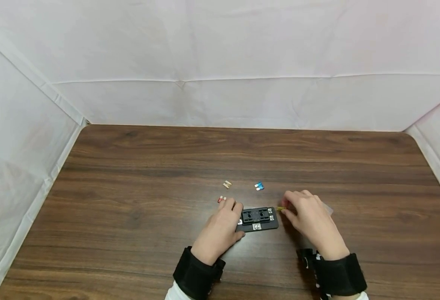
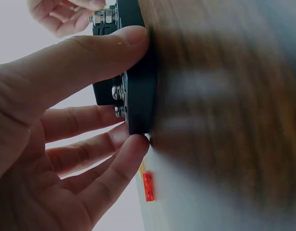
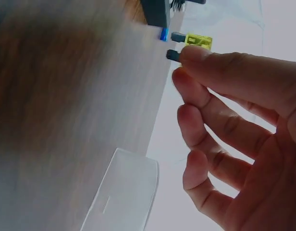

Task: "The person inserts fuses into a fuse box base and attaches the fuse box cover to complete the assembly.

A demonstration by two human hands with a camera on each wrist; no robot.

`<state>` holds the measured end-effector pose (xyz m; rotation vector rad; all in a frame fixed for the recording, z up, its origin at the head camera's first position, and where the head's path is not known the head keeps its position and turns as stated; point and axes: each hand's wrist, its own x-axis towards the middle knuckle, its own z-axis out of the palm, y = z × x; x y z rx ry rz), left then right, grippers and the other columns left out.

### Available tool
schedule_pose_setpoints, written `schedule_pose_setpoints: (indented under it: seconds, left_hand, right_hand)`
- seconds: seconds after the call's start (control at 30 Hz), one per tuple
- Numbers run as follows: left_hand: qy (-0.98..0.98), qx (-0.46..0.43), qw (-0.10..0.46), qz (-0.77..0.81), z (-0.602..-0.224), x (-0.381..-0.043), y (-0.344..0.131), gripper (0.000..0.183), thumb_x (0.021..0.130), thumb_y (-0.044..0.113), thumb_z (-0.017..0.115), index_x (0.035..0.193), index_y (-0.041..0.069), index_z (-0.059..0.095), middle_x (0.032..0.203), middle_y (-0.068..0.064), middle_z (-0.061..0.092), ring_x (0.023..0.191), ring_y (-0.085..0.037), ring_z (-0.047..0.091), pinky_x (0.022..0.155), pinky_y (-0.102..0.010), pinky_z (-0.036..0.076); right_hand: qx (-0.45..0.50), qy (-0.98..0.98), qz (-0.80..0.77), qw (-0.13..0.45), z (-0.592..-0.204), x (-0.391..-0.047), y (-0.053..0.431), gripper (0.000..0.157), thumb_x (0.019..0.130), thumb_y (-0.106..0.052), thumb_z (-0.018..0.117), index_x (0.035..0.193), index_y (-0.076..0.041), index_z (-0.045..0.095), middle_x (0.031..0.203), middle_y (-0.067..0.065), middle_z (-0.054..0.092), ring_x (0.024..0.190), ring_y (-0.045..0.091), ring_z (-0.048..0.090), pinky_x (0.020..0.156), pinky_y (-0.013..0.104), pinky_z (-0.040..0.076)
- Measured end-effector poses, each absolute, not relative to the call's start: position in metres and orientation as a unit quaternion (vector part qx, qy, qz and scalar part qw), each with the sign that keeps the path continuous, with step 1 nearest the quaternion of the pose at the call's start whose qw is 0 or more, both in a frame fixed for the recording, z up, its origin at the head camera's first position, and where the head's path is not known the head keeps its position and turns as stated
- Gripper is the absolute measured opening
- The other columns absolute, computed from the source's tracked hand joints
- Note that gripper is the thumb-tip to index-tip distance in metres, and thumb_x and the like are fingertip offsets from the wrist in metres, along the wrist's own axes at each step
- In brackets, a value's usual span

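Observation:
My left hand (image 1: 220,231) grips the left end of a black fuse block (image 1: 266,225) on the table, thumb along the near side and fingers at the end and far side. In the left wrist view, metal screw terminals (image 2: 117,91) stick up from the block. My right hand (image 1: 311,216), just right of the block, pinches a yellow blade fuse (image 3: 199,41) between thumb and index finger. Two dark prongs (image 3: 178,37) of this fuse point out past the fingertips toward the block. The other right fingers are curled loosely.
A red blade fuse (image 1: 221,199) lies by my left fingertips. Farther back are a tan fuse (image 1: 227,184) and a blue fuse (image 1: 259,186). A clear plastic piece (image 3: 129,185) lies on the wooden table (image 1: 129,233) under my right hand. White sheeting (image 1: 242,100) surrounds the table's back and sides.

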<state>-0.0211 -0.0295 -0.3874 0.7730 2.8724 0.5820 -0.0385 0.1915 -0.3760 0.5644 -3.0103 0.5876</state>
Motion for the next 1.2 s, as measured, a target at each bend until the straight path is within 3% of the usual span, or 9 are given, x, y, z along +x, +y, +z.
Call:
schedule_pose_setpoints:
  seconds: [0.2,0.4,1.2]
  left_hand:
    - [0.948,0.252,0.05,0.187,-0.389,-0.02,-0.027,0.043,0.069,0.02,0.079,0.101,0.003,0.055,0.094,-0.006,0.051,0.086,-0.018,0.045,0.077,-0.028,0.049]
    - [0.948,0.255,0.044,0.188,-0.389,-0.021,-0.027,0.042,0.069,0.021,0.079,0.1,0.004,0.056,0.093,-0.004,0.053,0.084,-0.018,0.045,0.077,-0.028,0.048]
    - [0.945,0.259,0.042,0.193,-0.39,-0.023,-0.029,0.044,0.069,0.024,0.08,0.101,0.005,0.058,0.091,-0.003,0.052,0.081,-0.016,0.044,0.077,-0.028,0.046]
  right_hand:
    - [0.201,-0.96,0.193,0.037,-0.376,-0.039,0.187,0.02,0.071,-0.001,0.073,0.077,-0.011,0.057,0.07,0.0,0.062,0.073,0.018,0.054,0.058,0.033,0.046]
    - [0.21,-0.956,0.199,0.049,-0.375,-0.041,0.183,0.019,0.071,-0.002,0.074,0.078,-0.011,0.058,0.073,0.001,0.064,0.075,0.019,0.056,0.061,0.037,0.048]
    - [0.227,-0.949,0.21,0.066,-0.37,-0.042,0.173,0.02,0.071,-0.002,0.074,0.079,-0.011,0.059,0.074,0.001,0.064,0.073,0.018,0.055,0.058,0.035,0.047]
